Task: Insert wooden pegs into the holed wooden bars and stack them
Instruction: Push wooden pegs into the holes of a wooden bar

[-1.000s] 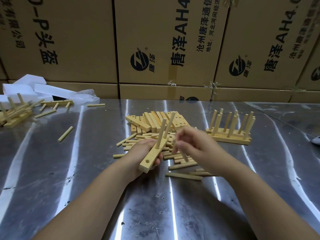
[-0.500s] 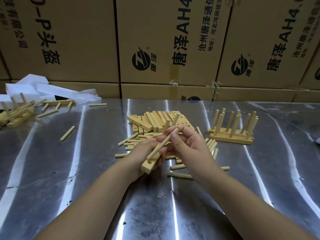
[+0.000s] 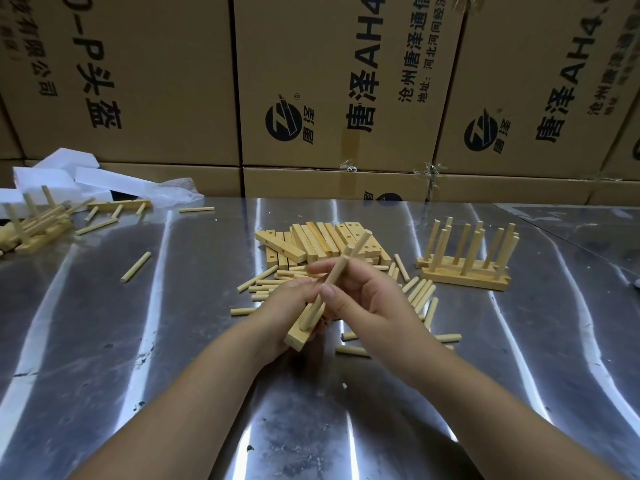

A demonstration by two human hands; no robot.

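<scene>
"While the right hand (image 3: 374, 306) pinched the peg (image 3: 329, 284) with its foot at the near-end hole of the bar (image 3: 298, 336), where did the risk lie?"

"In the angle. The peg leaned away from the person, so a push along that lean could probably have jammed it or left it half seated."

"And the bar?"

"It was held tilted over the desk (image 3: 138, 341), with the left hand (image 3: 284, 306) curled round it from beneath. Pressing on that near end might have twisted it in the grip and knocked the two other pegs (image 3: 362, 239) standing farther along."

"Anything below?"

"Loose pegs (image 3: 420, 292) lay under the hands, beside the pile of bars (image 3: 311, 242). A dropped bar would likely have scattered them. The finished stack (image 3: 464, 275) stood well apart, to the right."
</scene>
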